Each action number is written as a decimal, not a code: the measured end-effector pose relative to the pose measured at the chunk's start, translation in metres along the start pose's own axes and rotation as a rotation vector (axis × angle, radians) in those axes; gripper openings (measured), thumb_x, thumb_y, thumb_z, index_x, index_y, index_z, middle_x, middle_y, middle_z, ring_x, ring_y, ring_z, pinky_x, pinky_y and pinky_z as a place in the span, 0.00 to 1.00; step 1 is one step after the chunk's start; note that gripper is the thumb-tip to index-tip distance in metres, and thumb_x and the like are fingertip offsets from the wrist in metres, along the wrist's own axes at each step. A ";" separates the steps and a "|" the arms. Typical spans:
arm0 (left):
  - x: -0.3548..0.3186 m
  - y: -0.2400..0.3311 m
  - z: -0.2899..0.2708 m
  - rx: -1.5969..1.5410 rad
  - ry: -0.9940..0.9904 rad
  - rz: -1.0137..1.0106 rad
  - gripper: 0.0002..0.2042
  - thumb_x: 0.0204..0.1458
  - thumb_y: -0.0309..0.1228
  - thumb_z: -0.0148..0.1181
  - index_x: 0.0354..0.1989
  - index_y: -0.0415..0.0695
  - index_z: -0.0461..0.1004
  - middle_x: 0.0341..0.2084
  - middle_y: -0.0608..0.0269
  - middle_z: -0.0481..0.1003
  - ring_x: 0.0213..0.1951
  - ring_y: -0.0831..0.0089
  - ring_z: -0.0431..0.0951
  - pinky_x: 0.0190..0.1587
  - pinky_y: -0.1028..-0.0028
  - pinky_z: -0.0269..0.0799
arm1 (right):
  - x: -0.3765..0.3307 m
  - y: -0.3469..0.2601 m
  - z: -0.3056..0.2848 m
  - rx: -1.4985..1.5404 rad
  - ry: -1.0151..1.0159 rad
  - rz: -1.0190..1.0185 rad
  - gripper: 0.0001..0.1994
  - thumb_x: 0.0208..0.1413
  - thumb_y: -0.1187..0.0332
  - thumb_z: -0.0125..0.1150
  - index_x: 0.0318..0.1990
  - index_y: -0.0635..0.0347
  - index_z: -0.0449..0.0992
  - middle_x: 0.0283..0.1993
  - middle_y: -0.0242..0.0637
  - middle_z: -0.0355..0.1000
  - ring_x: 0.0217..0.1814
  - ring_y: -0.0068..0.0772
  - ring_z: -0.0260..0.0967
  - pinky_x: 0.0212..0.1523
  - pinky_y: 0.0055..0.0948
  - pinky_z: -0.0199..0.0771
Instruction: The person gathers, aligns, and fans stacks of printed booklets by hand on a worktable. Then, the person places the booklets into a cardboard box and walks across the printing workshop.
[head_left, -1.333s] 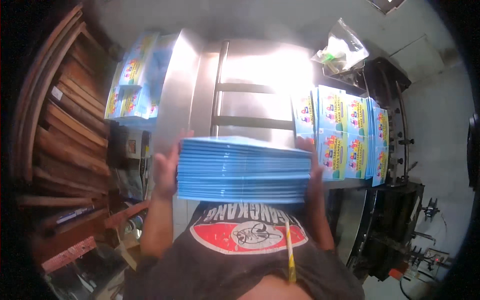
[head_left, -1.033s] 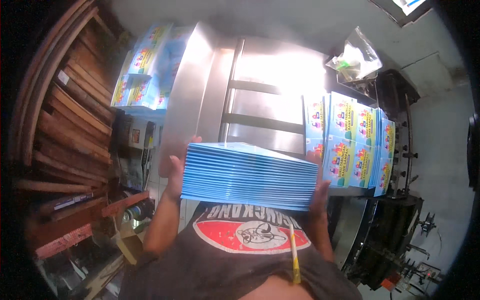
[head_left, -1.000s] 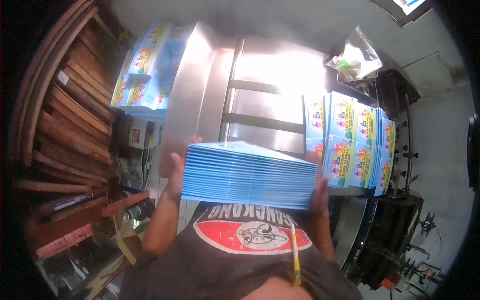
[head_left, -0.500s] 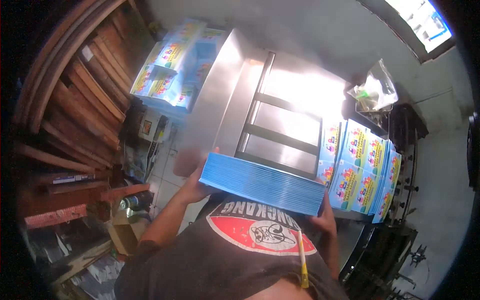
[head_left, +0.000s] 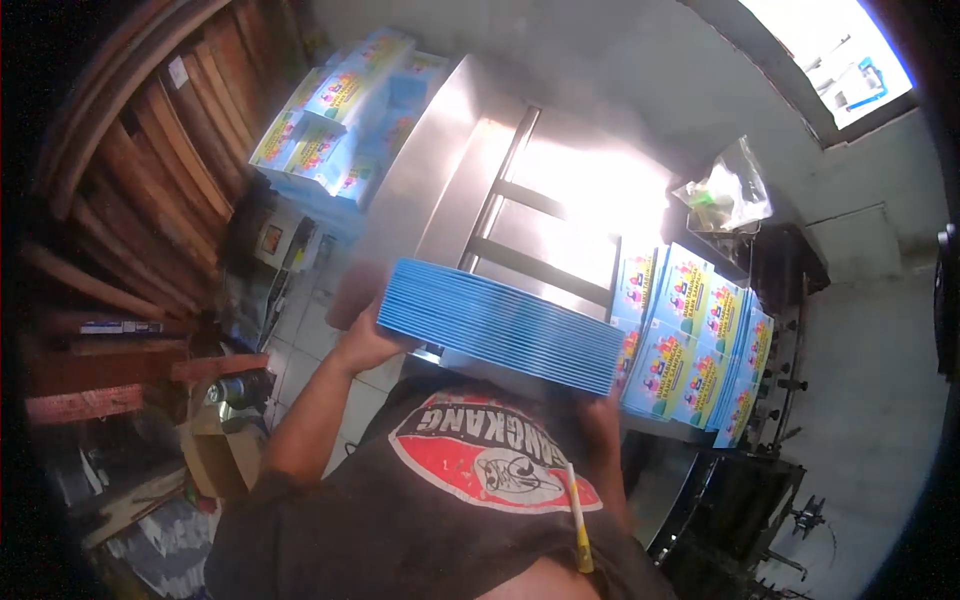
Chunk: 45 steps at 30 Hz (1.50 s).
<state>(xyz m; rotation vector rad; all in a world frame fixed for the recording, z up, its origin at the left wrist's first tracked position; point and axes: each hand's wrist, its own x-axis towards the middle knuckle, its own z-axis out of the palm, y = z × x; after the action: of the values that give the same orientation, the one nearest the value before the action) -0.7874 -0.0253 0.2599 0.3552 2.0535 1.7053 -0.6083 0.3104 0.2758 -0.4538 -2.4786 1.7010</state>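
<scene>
A thick stack of blue booklets [head_left: 500,325] is held between my two hands, its many layered edges facing up toward me. It hangs over the near edge of a shiny metal worktable [head_left: 440,180]. My left hand [head_left: 368,338] grips the stack's left end, fingers partly hidden behind it. At the lower right corner, my right hand [head_left: 600,412] is mostly in shadow and its fingertips are hidden. Just right of the held stack, more booklets with colourful printed covers [head_left: 680,330] lie in overlapping rows on the table.
Piles of similar booklets [head_left: 335,110] stand at the far left beside the table. Wooden boards [head_left: 170,150] lean along the left. A cardboard box [head_left: 222,455] sits at lower left. A clear plastic bag [head_left: 735,190] rests in a tray at the far right, with dark machinery [head_left: 730,510] nearer.
Both hands have carried the stack forward, away from my body and farther over the table. The view has shifted slightly as well.
</scene>
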 end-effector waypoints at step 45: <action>0.104 0.030 0.039 0.515 -0.021 -0.125 0.36 0.36 0.62 0.69 0.40 0.40 0.71 0.33 0.42 0.78 0.39 0.46 0.79 0.43 0.54 0.74 | 0.104 -0.031 0.065 -0.936 -0.292 -0.188 0.50 0.51 0.32 0.52 0.68 0.66 0.49 0.72 0.58 0.46 0.76 0.59 0.39 0.70 0.61 0.37</action>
<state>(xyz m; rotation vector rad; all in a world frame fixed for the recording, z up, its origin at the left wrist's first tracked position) -0.8610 0.0624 0.2656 0.3887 2.4239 1.0785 -0.7292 0.2733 0.2713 -0.0062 -3.2803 0.4708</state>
